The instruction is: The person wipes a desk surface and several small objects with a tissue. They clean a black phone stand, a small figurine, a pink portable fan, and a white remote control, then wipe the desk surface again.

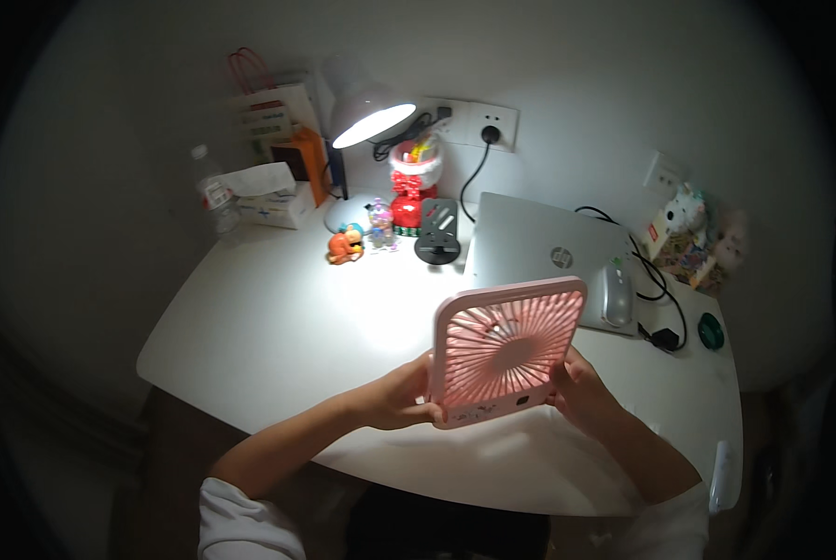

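Note:
Both of my hands hold a pink square desk fan [514, 355] above the front part of a white desk [271, 329]. Its round-patterned grille faces me, and the fan leans slightly. My left hand [405, 393] grips the lower left side, with the thumb on the front edge. On the lower right side is my right hand [580, 390], its fingers partly hidden behind the frame. Along the strip below the grille are a small dark square button [523, 400] and a printed pattern. Behind the fan lies a closed silver HP laptop [523, 238], with a grey mouse [617, 294] on its lid.
A lit desk lamp [369, 115] stands at the back beside a red boot-shaped holder [409, 203]. Near them are a black phone stand [437, 234], an orange figurine [346, 245] and a tissue box [278, 207]. A plastic bottle [216, 196] stands far left; a black cable [659, 280] lies right.

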Demonstrator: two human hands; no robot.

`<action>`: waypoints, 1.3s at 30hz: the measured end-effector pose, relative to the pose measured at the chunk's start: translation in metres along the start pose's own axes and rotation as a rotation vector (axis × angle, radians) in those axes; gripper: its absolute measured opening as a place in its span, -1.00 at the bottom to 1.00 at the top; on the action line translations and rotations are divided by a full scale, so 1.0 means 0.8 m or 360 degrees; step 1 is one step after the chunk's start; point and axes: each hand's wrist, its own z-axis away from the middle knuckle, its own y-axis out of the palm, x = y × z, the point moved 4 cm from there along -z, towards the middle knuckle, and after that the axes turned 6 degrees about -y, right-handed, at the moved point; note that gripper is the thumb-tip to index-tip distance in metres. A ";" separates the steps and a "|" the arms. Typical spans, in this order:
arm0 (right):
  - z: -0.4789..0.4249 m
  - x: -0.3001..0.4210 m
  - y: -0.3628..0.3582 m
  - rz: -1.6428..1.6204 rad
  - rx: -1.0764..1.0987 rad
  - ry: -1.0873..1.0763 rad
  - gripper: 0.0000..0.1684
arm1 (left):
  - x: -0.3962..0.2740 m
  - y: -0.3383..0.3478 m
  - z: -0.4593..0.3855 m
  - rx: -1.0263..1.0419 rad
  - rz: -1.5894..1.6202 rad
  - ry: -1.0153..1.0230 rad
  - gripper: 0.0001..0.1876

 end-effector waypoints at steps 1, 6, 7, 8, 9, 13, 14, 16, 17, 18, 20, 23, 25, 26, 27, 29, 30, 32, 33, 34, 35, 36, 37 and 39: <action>-0.001 -0.002 0.005 -0.0023 0.0032 0.0025 -0.28 | -0.001 -0.002 0.002 0.0001 -0.0009 -0.0013 -0.04; -0.006 -0.002 0.022 0.0056 0.0189 -0.0161 -0.23 | -0.007 -0.014 0.007 -0.0038 0.0161 0.0092 0.13; -0.006 -0.002 0.024 0.0073 0.0176 -0.0214 -0.23 | -0.009 -0.014 0.007 -0.0034 0.0252 0.0119 0.14; -0.008 -0.001 0.027 0.0088 0.0164 -0.0267 -0.23 | -0.007 -0.020 0.008 -0.0135 0.0019 0.0235 0.12; -0.008 0.004 0.030 0.0057 0.0168 -0.0292 -0.25 | -0.010 -0.026 0.008 -0.0173 -0.0252 0.0372 0.11; -0.006 0.004 0.036 0.0068 0.0133 -0.0236 -0.30 | -0.043 -0.039 0.009 -0.0357 -0.1036 0.0794 -0.08; -0.006 0.000 0.036 0.0171 0.0135 -0.0222 -0.32 | -0.046 -0.038 0.011 -0.0393 -0.1090 0.0800 -0.14; -0.010 -0.003 0.030 0.0273 0.0112 -0.0252 -0.34 | -0.056 -0.030 0.013 -0.0597 -0.1225 0.0837 -0.42; -0.014 -0.004 0.024 0.0272 0.0090 -0.0297 -0.35 | -0.056 -0.026 0.015 -0.0718 -0.1348 0.0754 -0.45; -0.018 0.000 0.025 0.0264 0.0076 -0.0340 -0.37 | -0.055 -0.023 0.019 -0.0844 -0.1473 0.0660 -0.49; -0.018 0.014 0.035 0.0229 0.0010 -0.0393 -0.36 | -0.062 -0.013 0.024 -0.1058 -0.1648 0.0523 -0.62; -0.020 0.019 0.055 0.0056 -0.0020 -0.0366 -0.32 | -0.074 -0.008 0.032 -0.1081 -0.1184 0.0185 -0.63; -0.022 0.029 0.064 0.0083 0.0052 -0.0275 -0.31 | -0.063 -0.028 0.046 -0.1063 -0.0688 0.0114 -0.66; -0.023 0.033 0.069 0.0111 0.0124 -0.0351 -0.33 | -0.059 -0.041 0.055 -0.1053 -0.0559 0.0199 -0.68; -0.023 0.038 0.072 0.0143 0.0102 -0.0353 -0.34 | -0.054 -0.058 0.067 -0.1049 -0.0430 0.0276 -0.70; -0.020 0.056 0.080 0.0199 0.0060 -0.0356 -0.36 | -0.062 -0.099 0.104 -0.1201 -0.0588 0.0082 -0.69; -0.018 0.063 0.074 0.0283 0.0048 -0.0327 -0.41 | -0.068 -0.123 0.119 -0.1254 -0.0499 0.0119 -0.69; -0.013 0.068 0.057 0.0320 0.0006 -0.0284 -0.53 | -0.081 -0.173 0.151 -0.1415 -0.0411 0.0194 -0.72; -0.009 0.070 0.047 0.0345 -0.0020 -0.0283 -0.56 | -0.090 -0.198 0.165 -0.1515 -0.0404 0.0245 -0.74; -0.008 0.068 0.039 0.0347 -0.0079 -0.0281 -0.62 | -0.094 -0.223 0.175 -0.1551 -0.0435 0.0205 -0.74; -0.007 0.068 0.032 0.0358 -0.0118 -0.0272 -0.65 | -0.100 -0.248 0.183 -0.1581 -0.0463 0.0174 -0.73; -0.005 0.067 0.027 0.0360 -0.0152 -0.0249 -0.68 | -0.103 -0.273 0.190 -0.1540 -0.0482 0.0165 -0.73; -0.002 0.067 0.025 0.0351 -0.0171 -0.0229 -0.70 | -0.109 -0.295 0.202 -0.1513 -0.0511 0.0151 -0.72; 0.004 0.062 0.019 0.0394 -0.0181 -0.0197 -0.72 | -0.106 -0.339 0.219 -0.1515 -0.0499 0.0139 -0.72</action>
